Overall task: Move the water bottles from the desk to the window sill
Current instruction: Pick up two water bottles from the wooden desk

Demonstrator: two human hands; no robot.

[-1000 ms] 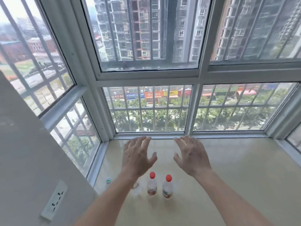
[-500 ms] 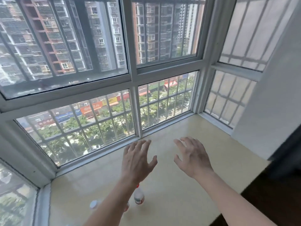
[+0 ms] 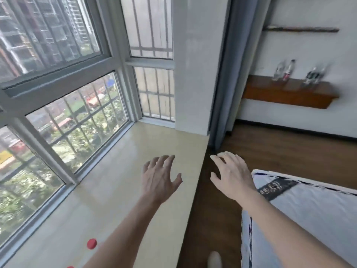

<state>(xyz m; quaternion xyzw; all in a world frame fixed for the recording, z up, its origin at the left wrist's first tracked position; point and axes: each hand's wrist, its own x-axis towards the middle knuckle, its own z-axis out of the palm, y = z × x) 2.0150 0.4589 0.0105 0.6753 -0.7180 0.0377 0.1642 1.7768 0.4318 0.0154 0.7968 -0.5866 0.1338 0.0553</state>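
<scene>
My left hand (image 3: 161, 177) hovers over the cream window sill (image 3: 123, 171), fingers spread, holding nothing. My right hand (image 3: 232, 176) is stretched out past the sill's edge above the wooden floor, also spread and holding nothing. At the bottom left, the red cap of a water bottle (image 3: 91, 243) shows on the sill beside my left forearm, and a second red cap (image 3: 70, 267) is cut off by the frame's edge. Far off at the upper right, several blurred water bottles (image 3: 285, 71) stand on a brown wooden desk (image 3: 287, 93) fixed to the white wall.
A bed with a white and blue cover (image 3: 309, 219) fills the lower right. Dark wooden floor (image 3: 280, 147) runs between bed, sill and desk. A grey-blue curtain (image 3: 226, 74) hangs beside a white wall pillar (image 3: 191, 64). Barred windows (image 3: 67, 113) line the sill.
The view has swung right, from the window and the bottles on the sill toward the room. Both hands stay spread and hold nothing. The desk with bottles and the bed have come into view.
</scene>
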